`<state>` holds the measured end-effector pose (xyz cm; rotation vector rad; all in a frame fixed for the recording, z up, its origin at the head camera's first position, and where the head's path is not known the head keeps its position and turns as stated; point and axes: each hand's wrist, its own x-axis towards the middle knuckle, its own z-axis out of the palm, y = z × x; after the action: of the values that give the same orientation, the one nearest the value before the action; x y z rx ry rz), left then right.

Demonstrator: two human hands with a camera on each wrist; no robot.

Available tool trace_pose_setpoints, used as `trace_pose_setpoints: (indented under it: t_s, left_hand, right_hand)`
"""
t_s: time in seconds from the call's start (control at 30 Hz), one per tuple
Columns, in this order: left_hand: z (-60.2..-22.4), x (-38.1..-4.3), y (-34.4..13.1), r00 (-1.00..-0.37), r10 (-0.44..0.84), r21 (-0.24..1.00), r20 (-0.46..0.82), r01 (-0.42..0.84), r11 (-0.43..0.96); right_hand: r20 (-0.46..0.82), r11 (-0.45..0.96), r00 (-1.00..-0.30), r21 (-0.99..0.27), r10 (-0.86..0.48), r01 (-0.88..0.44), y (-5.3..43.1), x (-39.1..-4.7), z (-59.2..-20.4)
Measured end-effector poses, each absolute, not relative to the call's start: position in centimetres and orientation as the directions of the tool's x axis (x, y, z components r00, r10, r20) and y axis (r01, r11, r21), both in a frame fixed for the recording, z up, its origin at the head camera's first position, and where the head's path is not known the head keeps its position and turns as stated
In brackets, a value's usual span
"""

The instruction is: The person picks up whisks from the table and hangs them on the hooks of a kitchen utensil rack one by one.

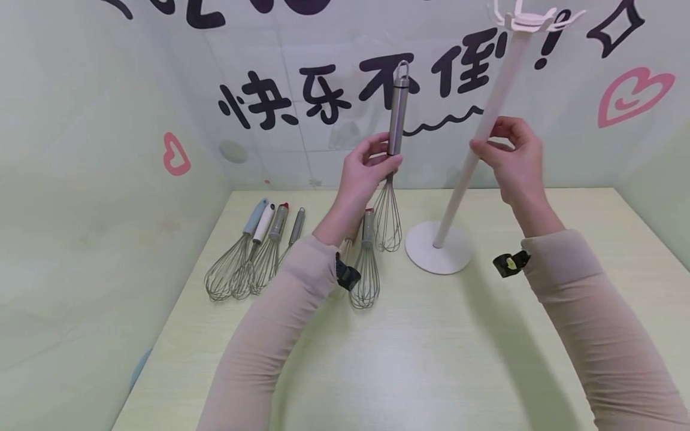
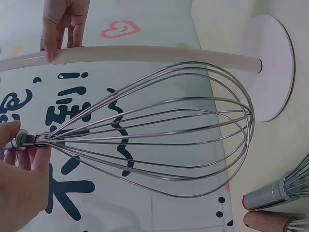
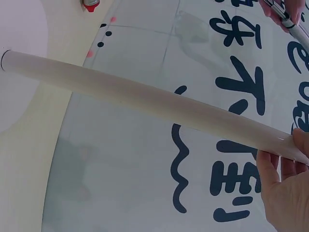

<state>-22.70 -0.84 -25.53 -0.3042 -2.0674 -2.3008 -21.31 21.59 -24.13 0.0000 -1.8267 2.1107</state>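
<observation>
Whisk (image 1: 398,120) pinched in my left hand (image 1: 365,164), white pole (image 1: 458,191) in my right hand (image 1: 514,152). Left sleeve (image 1: 275,323) hides bits of other whisks (image 1: 297,226) on table (image 1: 404,359).

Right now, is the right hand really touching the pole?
Touching. The right wrist view shows the right hand pinching the pole between thumb and fingers.
</observation>
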Motion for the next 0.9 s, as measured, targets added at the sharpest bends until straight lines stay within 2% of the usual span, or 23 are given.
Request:
trace_pose_setpoints:
  t_s: [0.3, 0.5, 0.9]
  left_hand:
    - [-24.6, -22.9, -0.8, -0.974, 0.111, 0.972, 0.198, 0.181, -0.151]
    - [-23.7, -22.9, -0.7, -0.968, 0.128, 0.97, 0.217, 0.199, -0.138]
    - [-22.7, -23.1, -0.3, -0.959, 0.117, 0.961, 0.258, 0.242, -0.137]
  right_hand:
    - [0.234, -0.075, -0.941, -0.963, 0.245, -0.259, 20.3, -21.5, -24.1]
    - [0.233, -0.106, -0.946, -0.959, 0.227, -0.262, 20.2, -21.5, -24.1]
    - [0.21, -0.083, -0.97, -0.972, 0.122, -0.221, 21.3, -21.5, -24.0]
